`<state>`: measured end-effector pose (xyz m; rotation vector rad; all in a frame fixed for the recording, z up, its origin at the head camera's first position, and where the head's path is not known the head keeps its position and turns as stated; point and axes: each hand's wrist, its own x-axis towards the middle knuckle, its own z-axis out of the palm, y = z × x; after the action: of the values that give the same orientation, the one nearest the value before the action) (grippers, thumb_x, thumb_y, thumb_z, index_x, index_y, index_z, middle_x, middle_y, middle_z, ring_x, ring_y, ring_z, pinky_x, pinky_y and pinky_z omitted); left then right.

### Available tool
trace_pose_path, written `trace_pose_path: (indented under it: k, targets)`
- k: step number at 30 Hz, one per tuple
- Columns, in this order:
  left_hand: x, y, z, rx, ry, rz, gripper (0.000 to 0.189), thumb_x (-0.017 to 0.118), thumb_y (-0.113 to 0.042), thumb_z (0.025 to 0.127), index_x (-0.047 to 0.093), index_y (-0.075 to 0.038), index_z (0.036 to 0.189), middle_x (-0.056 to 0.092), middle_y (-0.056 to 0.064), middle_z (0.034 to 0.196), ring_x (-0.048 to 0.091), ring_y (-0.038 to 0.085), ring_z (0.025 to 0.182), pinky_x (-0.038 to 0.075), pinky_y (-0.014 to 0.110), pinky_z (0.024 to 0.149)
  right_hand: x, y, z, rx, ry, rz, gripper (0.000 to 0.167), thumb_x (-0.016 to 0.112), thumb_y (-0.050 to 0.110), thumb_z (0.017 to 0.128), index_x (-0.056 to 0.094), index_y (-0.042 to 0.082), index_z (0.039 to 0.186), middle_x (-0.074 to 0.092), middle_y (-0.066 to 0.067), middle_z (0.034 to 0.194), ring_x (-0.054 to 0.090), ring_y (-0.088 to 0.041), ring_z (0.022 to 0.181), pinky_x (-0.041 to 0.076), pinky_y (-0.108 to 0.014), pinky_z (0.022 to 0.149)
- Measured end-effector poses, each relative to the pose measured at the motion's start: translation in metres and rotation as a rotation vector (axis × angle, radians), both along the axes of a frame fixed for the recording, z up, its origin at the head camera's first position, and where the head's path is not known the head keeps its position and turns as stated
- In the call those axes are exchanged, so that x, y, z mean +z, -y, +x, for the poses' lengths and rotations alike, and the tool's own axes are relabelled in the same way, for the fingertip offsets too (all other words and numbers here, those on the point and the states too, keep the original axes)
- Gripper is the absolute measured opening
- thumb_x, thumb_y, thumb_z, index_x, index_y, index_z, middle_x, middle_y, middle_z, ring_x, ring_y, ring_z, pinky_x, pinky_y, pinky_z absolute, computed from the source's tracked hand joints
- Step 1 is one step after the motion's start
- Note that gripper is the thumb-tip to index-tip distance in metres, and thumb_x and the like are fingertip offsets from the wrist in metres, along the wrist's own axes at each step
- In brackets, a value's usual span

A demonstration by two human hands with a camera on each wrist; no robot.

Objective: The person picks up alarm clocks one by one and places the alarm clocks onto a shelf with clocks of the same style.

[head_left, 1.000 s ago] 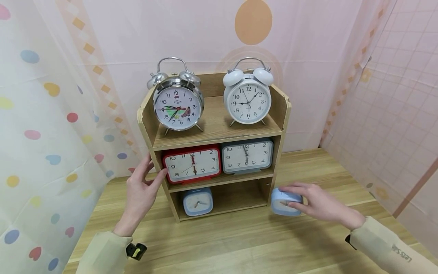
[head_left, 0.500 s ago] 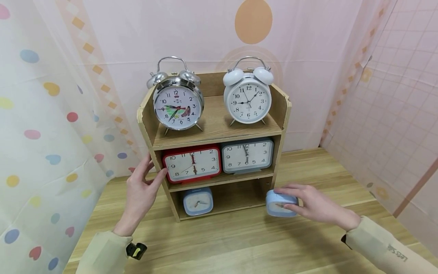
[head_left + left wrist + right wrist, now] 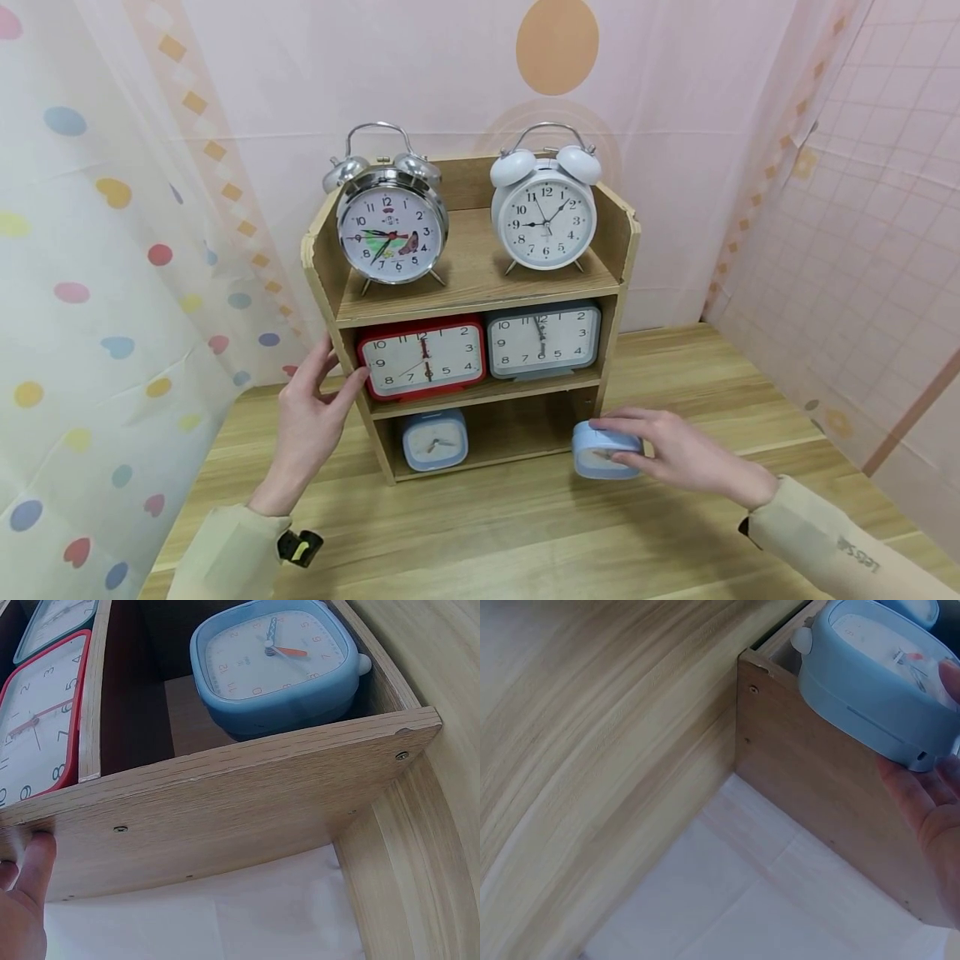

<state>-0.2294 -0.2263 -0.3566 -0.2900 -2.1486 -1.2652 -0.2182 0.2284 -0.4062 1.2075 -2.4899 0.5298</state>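
Observation:
My right hand grips a small light-blue alarm clock, fingers over its top and thumb across its face. The clock is upright at the right front of the lowest compartment of a wooden shelf, overlapping its side panel in the right wrist view. My left hand touches the shelf's left outer side with extended fingers, thumb by the front edge beside a red-framed clock. A matching light-blue clock stands in the left of the lowest compartment.
A grey-framed clock fills the middle tier's right half. On top stand a silver twin-bell clock and a white twin-bell clock. The shelf stands on a wood-grain table, with patterned curtains behind and beside.
My right hand has moved left with the light-blue clock, from beside the shelf to in front of the lowest compartment's right end. My left hand has stayed in place.

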Motion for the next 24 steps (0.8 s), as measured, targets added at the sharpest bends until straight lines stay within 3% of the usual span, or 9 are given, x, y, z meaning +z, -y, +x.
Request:
trace_pose_path:
  k: [6,16,24]
  targets:
    - [0.001,0.0,0.0,0.003,0.004,-0.002,0.067,0.07,-0.006,0.099,0.049,-0.028,0.158,0.062,0.013,0.151,0.051,-0.027,0.118,0.052,0.001,0.078,-0.003,0.008,-0.001,0.037,-0.023,-0.015,0.046,0.081,0.01,0.09,0.07,0.01,0.135,0.077,-0.006,0.12,0.075,-0.015,0.101,0.064,-0.031,0.081]
    - [-0.001,0.0,-0.001,0.003,-0.006,-0.007,0.067,0.07,-0.005,0.099,0.049,-0.027,0.159,0.061,0.013,0.153,0.05,-0.027,0.118,0.052,0.001,0.077,-0.005,0.019,-0.002,0.019,0.052,0.026,0.045,0.076,0.014,0.095,0.068,0.009,0.138,0.075,-0.012,0.126,0.075,-0.024,0.109,0.064,-0.041,0.089]
    - [-0.001,0.0,-0.001,-0.002,-0.006,-0.006,0.068,0.07,-0.005,0.099,0.048,-0.026,0.159,0.06,0.013,0.154,0.05,-0.027,0.119,0.052,0.001,0.078,-0.01,0.028,-0.006,0.035,0.047,0.012,0.045,0.077,0.014,0.094,0.068,0.008,0.138,0.075,-0.012,0.126,0.075,-0.023,0.109,0.064,-0.039,0.088]
